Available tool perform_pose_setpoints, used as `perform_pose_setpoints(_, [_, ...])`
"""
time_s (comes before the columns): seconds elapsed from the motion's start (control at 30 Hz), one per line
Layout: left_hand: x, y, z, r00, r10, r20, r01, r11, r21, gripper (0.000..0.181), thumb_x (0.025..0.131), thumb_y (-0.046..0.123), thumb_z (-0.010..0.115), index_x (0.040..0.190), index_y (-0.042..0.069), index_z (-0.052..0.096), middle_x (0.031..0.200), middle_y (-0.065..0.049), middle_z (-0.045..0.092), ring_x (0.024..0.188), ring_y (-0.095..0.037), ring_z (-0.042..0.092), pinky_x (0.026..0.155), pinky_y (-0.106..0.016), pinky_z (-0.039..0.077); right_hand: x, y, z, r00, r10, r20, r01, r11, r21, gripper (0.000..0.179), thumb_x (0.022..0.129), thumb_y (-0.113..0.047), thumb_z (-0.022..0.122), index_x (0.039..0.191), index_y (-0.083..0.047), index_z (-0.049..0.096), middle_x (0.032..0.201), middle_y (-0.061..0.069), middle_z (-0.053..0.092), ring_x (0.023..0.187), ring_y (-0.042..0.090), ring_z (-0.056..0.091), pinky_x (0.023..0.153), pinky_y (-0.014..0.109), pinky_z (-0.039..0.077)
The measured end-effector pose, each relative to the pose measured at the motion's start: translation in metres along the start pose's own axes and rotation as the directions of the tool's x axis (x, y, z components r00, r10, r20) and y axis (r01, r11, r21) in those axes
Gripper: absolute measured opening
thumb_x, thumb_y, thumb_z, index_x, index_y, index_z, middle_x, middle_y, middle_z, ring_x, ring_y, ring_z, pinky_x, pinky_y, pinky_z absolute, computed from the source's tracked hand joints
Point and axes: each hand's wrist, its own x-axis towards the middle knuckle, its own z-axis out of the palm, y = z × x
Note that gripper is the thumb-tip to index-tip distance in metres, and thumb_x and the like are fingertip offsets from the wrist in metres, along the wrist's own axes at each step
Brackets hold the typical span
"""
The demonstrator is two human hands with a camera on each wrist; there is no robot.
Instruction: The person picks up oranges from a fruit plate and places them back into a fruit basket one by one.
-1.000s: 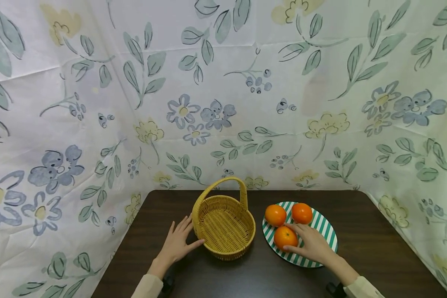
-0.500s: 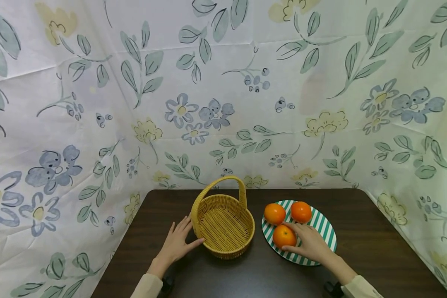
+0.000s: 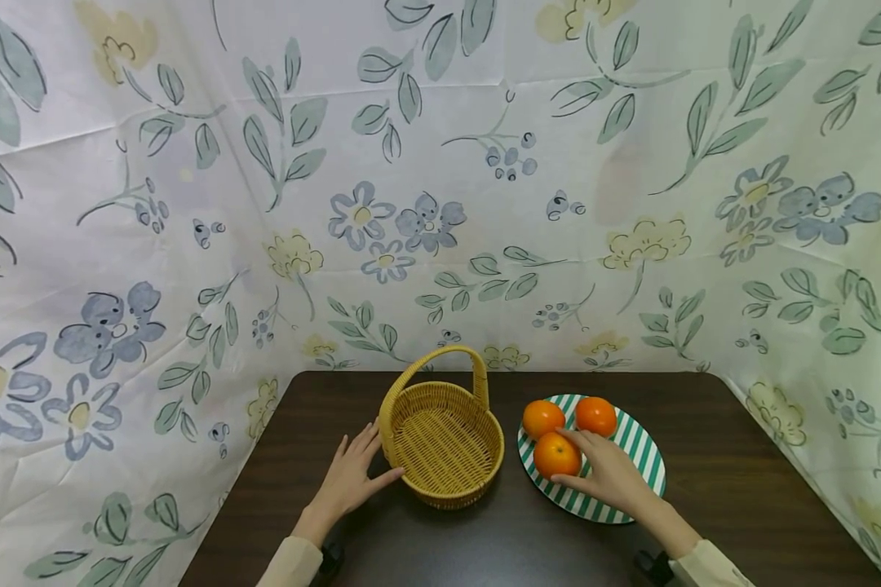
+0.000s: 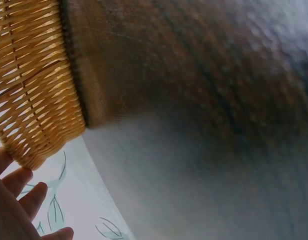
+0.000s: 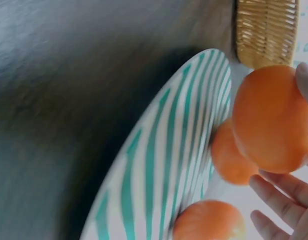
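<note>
My right hand (image 3: 609, 473) grips an orange (image 3: 556, 456) between thumb and fingers, over the left part of a green-and-white striped plate (image 3: 642, 473). In the right wrist view this orange (image 5: 271, 120) is raised off the plate, thumb on its upper side. Two more oranges lie on the plate behind it, one at the left (image 3: 540, 419) and one at the back (image 3: 596, 416). My left hand (image 3: 348, 477) is at the left side of a yellow wicker basket (image 3: 440, 448), fingers spread and fairly straight. The left wrist view shows its fingertips right at the basket's rim.
The basket's tall arched handle (image 3: 396, 391) rises on its left and back. Everything stands on a dark brown table (image 3: 727, 456). A floral cloth (image 3: 440, 204) hangs behind the table and along both sides.
My right hand has raised the front orange slightly and moved it a little up and left, nearer the left orange in the head view. My left hand and the basket stay put.
</note>
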Motion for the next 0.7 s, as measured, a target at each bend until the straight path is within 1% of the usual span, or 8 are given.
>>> perform_pose_setpoints(0.13, [0.0, -0.001, 0.002, 1.0, -0.007, 0.003, 0.007, 1.0, 0.003, 0.084, 0.079, 0.071, 0.049, 0.148, 0.029, 0.025, 0.153, 0.002, 0.022, 0.141, -0.022, 0.021, 0.112, -0.057, 0.009, 0.008, -0.007, -0.003, 1.0, 0.007, -0.007, -0.007, 1.0, 0.021, 0.075, 0.069, -0.06, 0.07, 0.129, -0.017, 0.055, 0.107, 0.001, 0.064, 0.086, 0.015, 0.062, 0.066, 0.033, 0.054])
perform_pose_setpoints(0.27, [0.0, -0.002, 0.003, 1.0, -0.016, 0.012, 0.016, 1.0, 0.005, 0.084, 0.079, 0.072, 0.048, 0.148, 0.031, 0.023, 0.154, 0.005, 0.019, 0.141, -0.02, 0.019, 0.113, -0.056, 0.008, 0.018, -0.013, -0.004, 1.0, 0.007, -0.014, -0.006, 1.0, 0.027, 0.076, 0.07, -0.061, 0.069, 0.129, -0.016, 0.055, 0.104, 0.001, 0.064, 0.085, 0.015, 0.061, 0.065, 0.032, 0.053])
perform_pose_setpoints(0.33, [0.001, -0.003, 0.003, 1.0, -0.015, 0.011, 0.015, 1.0, 0.001, 0.084, 0.079, 0.072, 0.048, 0.148, 0.03, 0.023, 0.154, 0.004, 0.019, 0.141, -0.022, 0.02, 0.112, -0.056, 0.008, 0.022, -0.016, -0.004, 1.0, 0.005, -0.016, -0.004, 0.999, 0.036, 0.076, 0.07, -0.062, 0.069, 0.13, -0.017, 0.054, 0.107, 0.002, 0.064, 0.087, 0.017, 0.061, 0.066, 0.034, 0.053])
perform_pose_setpoints(0.5, [0.001, -0.003, 0.004, 1.0, -0.018, 0.01, 0.018, 1.0, 0.002, 0.085, 0.079, 0.072, 0.048, 0.148, 0.028, 0.023, 0.154, 0.002, 0.019, 0.141, -0.023, 0.021, 0.112, -0.057, 0.008, 0.032, -0.022, -0.003, 1.0, 0.0, -0.02, 0.001, 0.998, 0.063, 0.077, 0.07, -0.061, 0.07, 0.131, -0.017, 0.053, 0.119, 0.004, 0.061, 0.098, 0.021, 0.061, 0.073, 0.039, 0.054])
perform_pose_setpoints(0.63, [0.001, -0.003, 0.004, 1.0, -0.017, 0.009, 0.017, 1.0, 0.002, 0.085, 0.079, 0.072, 0.048, 0.148, 0.028, 0.023, 0.154, 0.002, 0.019, 0.141, -0.023, 0.021, 0.112, -0.056, 0.008, 0.039, -0.027, -0.001, 1.0, -0.006, -0.021, 0.007, 0.997, 0.078, 0.078, 0.071, -0.061, 0.069, 0.132, -0.016, 0.052, 0.124, 0.005, 0.059, 0.1, 0.022, 0.061, 0.076, 0.04, 0.054])
perform_pose_setpoints(0.7, [0.001, -0.003, 0.004, 1.0, -0.015, 0.009, 0.015, 1.0, -0.001, 0.085, 0.079, 0.071, 0.048, 0.148, 0.028, 0.022, 0.154, 0.002, 0.019, 0.141, -0.023, 0.021, 0.113, -0.056, 0.008, 0.042, -0.029, -0.001, 1.0, -0.004, -0.015, 0.006, 0.996, 0.091, 0.078, 0.071, -0.062, 0.068, 0.132, -0.017, 0.052, 0.125, 0.005, 0.059, 0.098, 0.02, 0.061, 0.076, 0.04, 0.054])
